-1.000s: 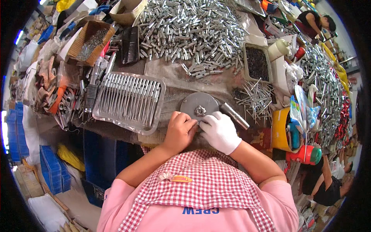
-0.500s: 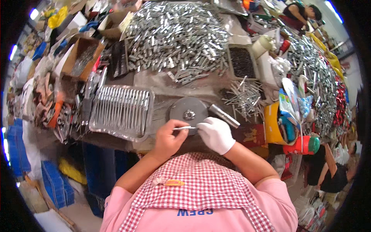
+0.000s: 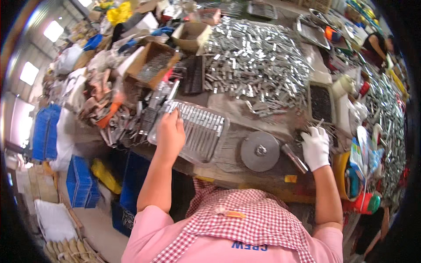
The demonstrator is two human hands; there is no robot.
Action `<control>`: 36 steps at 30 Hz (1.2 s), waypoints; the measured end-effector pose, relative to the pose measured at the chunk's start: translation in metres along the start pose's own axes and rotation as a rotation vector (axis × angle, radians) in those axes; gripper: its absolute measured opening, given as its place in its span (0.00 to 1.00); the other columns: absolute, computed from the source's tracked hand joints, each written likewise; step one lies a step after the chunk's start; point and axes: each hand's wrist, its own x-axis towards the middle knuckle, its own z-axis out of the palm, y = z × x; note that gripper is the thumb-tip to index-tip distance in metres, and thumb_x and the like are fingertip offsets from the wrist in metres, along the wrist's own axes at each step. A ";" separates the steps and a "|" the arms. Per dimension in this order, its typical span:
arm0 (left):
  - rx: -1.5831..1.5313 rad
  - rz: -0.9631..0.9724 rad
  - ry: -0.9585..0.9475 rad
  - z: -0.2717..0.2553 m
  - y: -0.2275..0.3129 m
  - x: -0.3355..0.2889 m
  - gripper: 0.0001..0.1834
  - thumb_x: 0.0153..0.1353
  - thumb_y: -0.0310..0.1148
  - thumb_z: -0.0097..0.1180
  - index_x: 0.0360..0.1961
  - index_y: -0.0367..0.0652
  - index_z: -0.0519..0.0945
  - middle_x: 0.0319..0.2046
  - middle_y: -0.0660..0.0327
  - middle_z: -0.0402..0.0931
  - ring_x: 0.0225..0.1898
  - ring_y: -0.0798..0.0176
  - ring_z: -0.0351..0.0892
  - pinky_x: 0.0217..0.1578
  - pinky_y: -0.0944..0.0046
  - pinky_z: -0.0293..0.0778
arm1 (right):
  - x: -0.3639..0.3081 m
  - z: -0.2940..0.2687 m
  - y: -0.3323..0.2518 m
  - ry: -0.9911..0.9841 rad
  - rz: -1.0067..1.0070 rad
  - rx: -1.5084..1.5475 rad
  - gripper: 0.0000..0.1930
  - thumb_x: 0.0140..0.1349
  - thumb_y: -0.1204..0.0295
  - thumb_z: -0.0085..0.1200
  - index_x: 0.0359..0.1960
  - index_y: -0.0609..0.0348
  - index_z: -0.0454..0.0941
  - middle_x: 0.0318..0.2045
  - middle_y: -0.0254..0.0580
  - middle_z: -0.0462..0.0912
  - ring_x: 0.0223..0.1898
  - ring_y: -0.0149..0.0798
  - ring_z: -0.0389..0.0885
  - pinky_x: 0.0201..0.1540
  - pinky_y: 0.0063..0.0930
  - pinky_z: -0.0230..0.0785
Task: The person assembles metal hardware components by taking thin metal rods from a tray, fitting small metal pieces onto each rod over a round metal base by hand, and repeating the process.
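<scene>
My bare left hand (image 3: 171,133) reaches over the left part of a shiny metal tray (image 3: 224,131). Its fingers are pressed together at the far end of a row of slim metal pieces (image 3: 199,125); whatever they pinch is hidden. In a white glove, my right hand (image 3: 316,149) dips into a small heap of thin metal rods (image 3: 330,128). Those fingers are bent down among the rods, and I cannot make out what is in their tips. Between the hands lies a round grey metal disc (image 3: 260,151) with a hub in its middle. Beside it rests a metal cylinder (image 3: 294,158).
A large pile of short metal pieces (image 3: 258,61) covers the far bench. A bin of dark small parts (image 3: 321,103) stands beyond the rods. An open cardboard box (image 3: 151,65) is at the far left, a yellow container (image 3: 340,168) at the right.
My hands were together before the disc, holding a slim metal rod. They have parted, the left to the tray and the right to the rod heap. The whole view has also shifted and tilted.
</scene>
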 end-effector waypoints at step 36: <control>-0.352 0.549 -0.371 0.120 0.124 0.035 0.06 0.57 0.24 0.53 0.36 0.37 0.78 0.34 0.48 0.78 0.40 0.43 0.76 0.43 0.49 0.72 | -0.042 -0.024 -0.066 0.011 0.241 0.788 0.07 0.53 0.78 0.61 0.34 0.59 0.81 0.30 0.49 0.81 0.32 0.52 0.81 0.37 0.37 0.74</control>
